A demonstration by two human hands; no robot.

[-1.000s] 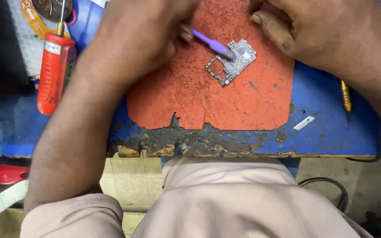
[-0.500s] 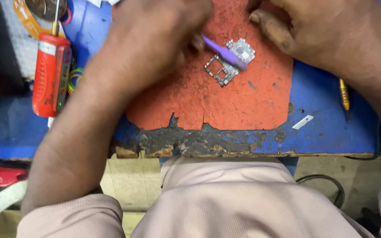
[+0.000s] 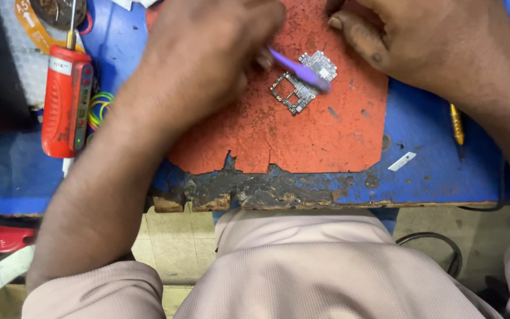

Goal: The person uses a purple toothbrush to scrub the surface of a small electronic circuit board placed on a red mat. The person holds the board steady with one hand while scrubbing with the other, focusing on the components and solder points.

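Blue and badly worn along its near edge, the desk (image 3: 432,171) filled the head view, and a rough orange-red heat mat (image 3: 302,136) with a chipped front border lay across its middle. On that mat sat a small silver and dark phone circuit board (image 3: 303,82), close to the far edge. My left hand (image 3: 208,59) was curled shut around a slim purple plastic tool (image 3: 299,70), whose tip lay across the board. My right hand (image 3: 426,41) rested at the top right of the mat, just beside the board; whether its fingers were pressing or merely steadying, I could not tell.

By my reckoning the work was in the middle of brushing or prying at the board's surface. Any further stroke would call for light pressure and a firm hold on the board so it did not skate.

A red-handled screwdriver (image 3: 65,100) lay well to the left, with coloured rubber bands (image 3: 100,106) just beside it. A thin yellow-handled tool (image 3: 456,123) lay at the right, partly under my forearm.

Much was hidden: the left hand covered the purple tool's grip, the frame's top edge cut off both hands, and the board's parts were too small to read.
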